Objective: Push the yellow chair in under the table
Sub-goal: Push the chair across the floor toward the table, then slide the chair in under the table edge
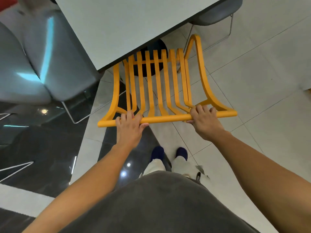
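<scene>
The yellow chair (165, 84) has a slatted seat and back and stands in front of me at the corner of a pale grey table (127, 22). The front of its seat lies under the table's edge; the rest sticks out toward me. My left hand (130, 125) grips the round top rail of the backrest left of its middle. My right hand (204, 119) grips the same rail further right. The chair's legs are mostly hidden by the seat.
A grey shell chair (38, 64) with a wire frame stands close on the left. Another grey chair (218, 12) sits at the table's far right. The table's dark round base (154, 46) shows through the slats. My feet (168, 153) stand on light tiles.
</scene>
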Demonstrator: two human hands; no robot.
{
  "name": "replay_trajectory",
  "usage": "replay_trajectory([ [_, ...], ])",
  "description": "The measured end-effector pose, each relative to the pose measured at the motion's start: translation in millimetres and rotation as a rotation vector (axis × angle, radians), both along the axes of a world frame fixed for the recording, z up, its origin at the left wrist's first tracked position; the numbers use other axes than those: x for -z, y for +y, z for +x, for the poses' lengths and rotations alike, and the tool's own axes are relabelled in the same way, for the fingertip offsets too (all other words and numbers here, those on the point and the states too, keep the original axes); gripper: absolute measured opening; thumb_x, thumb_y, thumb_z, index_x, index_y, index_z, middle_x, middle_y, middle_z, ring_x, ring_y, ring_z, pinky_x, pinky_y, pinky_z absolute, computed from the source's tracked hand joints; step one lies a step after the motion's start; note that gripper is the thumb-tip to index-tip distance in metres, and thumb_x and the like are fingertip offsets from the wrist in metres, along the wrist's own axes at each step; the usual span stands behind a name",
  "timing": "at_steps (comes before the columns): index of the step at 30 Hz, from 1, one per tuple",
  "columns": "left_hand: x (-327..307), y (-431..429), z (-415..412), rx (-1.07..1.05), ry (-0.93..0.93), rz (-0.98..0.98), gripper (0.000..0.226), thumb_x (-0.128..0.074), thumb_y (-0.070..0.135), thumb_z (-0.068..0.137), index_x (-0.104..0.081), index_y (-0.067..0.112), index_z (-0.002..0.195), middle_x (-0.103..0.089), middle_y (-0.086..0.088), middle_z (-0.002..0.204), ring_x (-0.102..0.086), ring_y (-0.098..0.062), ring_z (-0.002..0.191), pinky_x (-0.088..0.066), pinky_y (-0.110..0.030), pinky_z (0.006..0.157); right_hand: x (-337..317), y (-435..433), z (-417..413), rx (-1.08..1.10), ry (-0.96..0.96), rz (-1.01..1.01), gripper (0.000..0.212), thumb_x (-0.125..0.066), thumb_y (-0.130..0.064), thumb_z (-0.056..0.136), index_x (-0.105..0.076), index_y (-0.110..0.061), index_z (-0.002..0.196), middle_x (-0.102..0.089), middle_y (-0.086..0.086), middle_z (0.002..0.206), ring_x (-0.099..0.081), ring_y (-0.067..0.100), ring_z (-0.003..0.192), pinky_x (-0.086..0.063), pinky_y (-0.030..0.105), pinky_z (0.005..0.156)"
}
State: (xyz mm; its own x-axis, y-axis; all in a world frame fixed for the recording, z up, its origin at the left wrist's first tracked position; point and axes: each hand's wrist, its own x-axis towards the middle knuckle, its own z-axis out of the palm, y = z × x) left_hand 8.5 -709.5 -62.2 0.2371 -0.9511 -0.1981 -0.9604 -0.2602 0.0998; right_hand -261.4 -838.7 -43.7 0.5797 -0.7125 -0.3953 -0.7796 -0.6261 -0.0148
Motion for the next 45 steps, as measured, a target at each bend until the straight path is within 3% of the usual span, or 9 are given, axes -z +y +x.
replay_trajectory([
  [10,-3.6,-49.5,-21.8,-0.125,-0.012,0.011,0.043,-0.041,0.052,0.096,-0.058,0.016,0.113,-0.052,-0.014,0.103,-0.046,-0.032,0.092,-0.037,-0.05,0.088,3.7,-73.1,-4.6,-0.082,-0.027,0.008,0.042,-0.031,-0.047,0.096,-0.047,-0.012,0.111,-0.053,0.012,0.108,-0.049,0.031,0.097,-0.038,0.054,0.087],
  [24,-0.6,-157.7,-85.2,-0.324,-0.066,-0.007,0.048,-0.031,0.052,0.097,-0.053,0.011,0.106,-0.05,-0.017,0.101,-0.045,-0.035,0.091,-0.034,-0.051,0.089,3.1,-234.3,-32.6,-0.324,-0.139,0.021,0.04,-0.031,-0.043,0.099,-0.048,-0.008,0.111,-0.048,0.013,0.103,-0.043,0.03,0.089,-0.033,0.052,0.084],
  [31,4.7,-164.7,-99.1,-0.333,-0.112,0.053,0.055,-0.022,0.057,0.096,-0.053,0.013,0.108,-0.051,-0.015,0.102,-0.045,-0.035,0.09,-0.035,-0.051,0.088,6.6,-247.1,-40.1,-0.345,-0.082,0.003,0.038,-0.031,-0.042,0.099,-0.049,-0.009,0.106,-0.049,0.013,0.102,-0.045,0.031,0.09,-0.035,0.053,0.086],
  [35,5.6,-165.3,-99.9,-0.339,-0.089,0.013,0.052,-0.03,0.057,0.095,-0.055,0.014,0.112,-0.052,-0.014,0.104,-0.046,-0.033,0.09,-0.037,-0.052,0.089,9.5,-248.9,-43.6,-0.357,-0.074,-0.003,0.04,-0.03,-0.043,0.099,-0.05,-0.01,0.11,-0.05,0.012,0.102,-0.047,0.03,0.092,-0.035,0.054,0.09],
  [45,7.0,-200.3,-146.7,-0.41,-0.08,-0.024,0.052,-0.025,0.057,0.096,-0.056,0.017,0.107,-0.053,-0.012,0.098,-0.045,-0.031,0.087,-0.036,-0.05,0.088,8.5,-301.6,-75.0,-0.433,-0.123,-0.016,0.038,-0.035,-0.044,0.098,-0.05,-0.009,0.101,-0.052,0.013,0.1,-0.045,0.03,0.086,-0.037,0.05,0.079],
])
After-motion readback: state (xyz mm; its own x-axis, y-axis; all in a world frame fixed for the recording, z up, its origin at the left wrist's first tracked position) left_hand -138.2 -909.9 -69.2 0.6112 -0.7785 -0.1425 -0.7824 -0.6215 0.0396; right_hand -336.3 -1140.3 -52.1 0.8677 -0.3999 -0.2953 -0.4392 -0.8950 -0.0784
